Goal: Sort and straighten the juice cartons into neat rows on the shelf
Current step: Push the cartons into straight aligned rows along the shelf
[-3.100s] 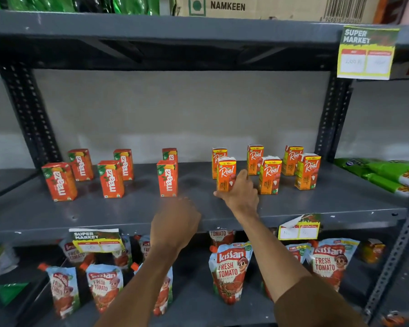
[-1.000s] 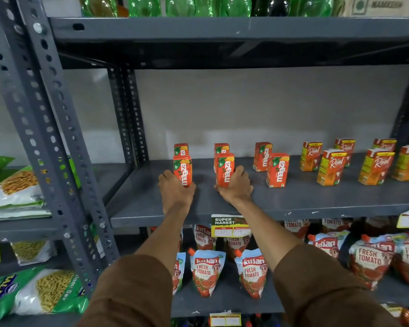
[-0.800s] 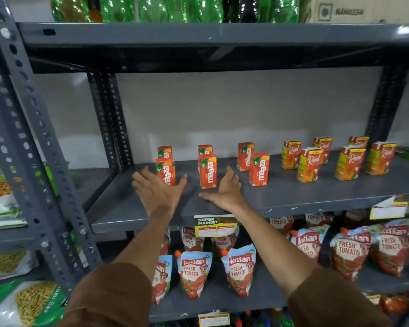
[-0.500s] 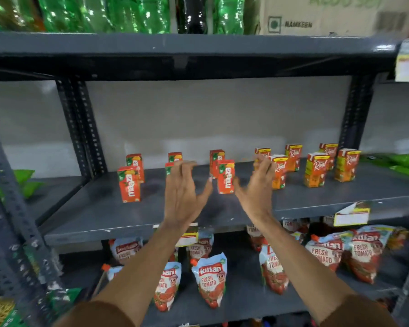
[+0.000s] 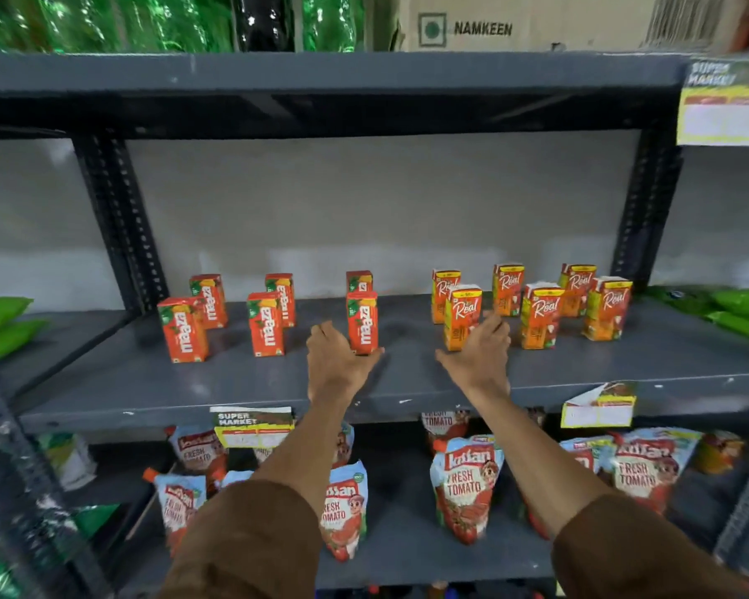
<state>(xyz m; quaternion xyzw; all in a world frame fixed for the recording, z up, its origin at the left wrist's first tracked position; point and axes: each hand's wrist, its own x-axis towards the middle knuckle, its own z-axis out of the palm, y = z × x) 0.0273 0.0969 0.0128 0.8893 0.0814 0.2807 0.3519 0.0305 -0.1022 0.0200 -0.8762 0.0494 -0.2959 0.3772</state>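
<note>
Orange Maaza carton [image 5: 362,322] (left grip [image 5: 337,361] touching)

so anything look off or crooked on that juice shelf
Yes: the price tag on the shelf edge at the right hangs crooked and bent, unlike the flat tag at the left. The cartons all stand upright.

Both arms reach forward and up, bare from the wrists to brown sleeves pushed back near the elbows. The left hand [image 5: 336,361] is seen from its back, thumb spread out to the right, fingers [image 5: 321,335] curled forward. The right hand [image 5: 478,352] is also back-up, thumb stretched left, its fingers [image 5: 496,324] extended forward and blurred, seemingly loose and not clenched.
</note>
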